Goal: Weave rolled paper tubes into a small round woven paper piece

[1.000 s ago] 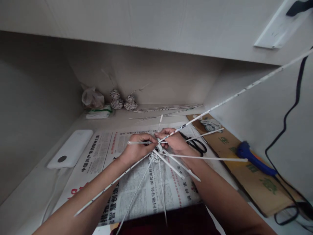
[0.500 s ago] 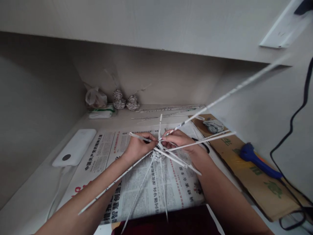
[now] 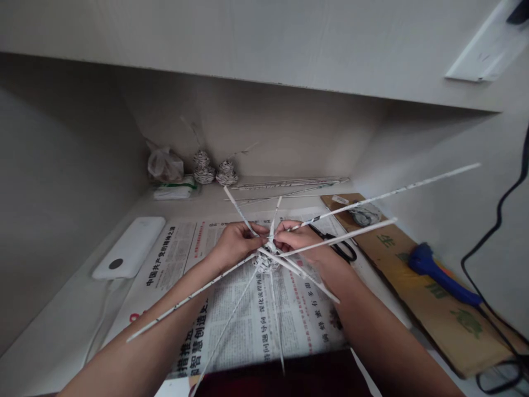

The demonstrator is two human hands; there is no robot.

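A small woven piece of rolled newspaper sits over the newspaper sheet, with several paper sticks radiating from it. My left hand is closed at its far left side, fingers pinching near the base of a paper stick that points up and left. My right hand pinches a long paper stick that stretches up to the right. Between the hands a short stick stands up from the weave. The fingertips partly hide the top of the woven piece.
Newspaper covers the table. Black scissors lie beyond my right wrist, beside cardboard with a blue glue gun. A white power bank is at left. Two woven gourds and loose paper sticks lie at the back.
The long stick in my right hand has swung lower to the right. The stick by my left hand now points upward instead of left across the hand. More of the scissors shows.
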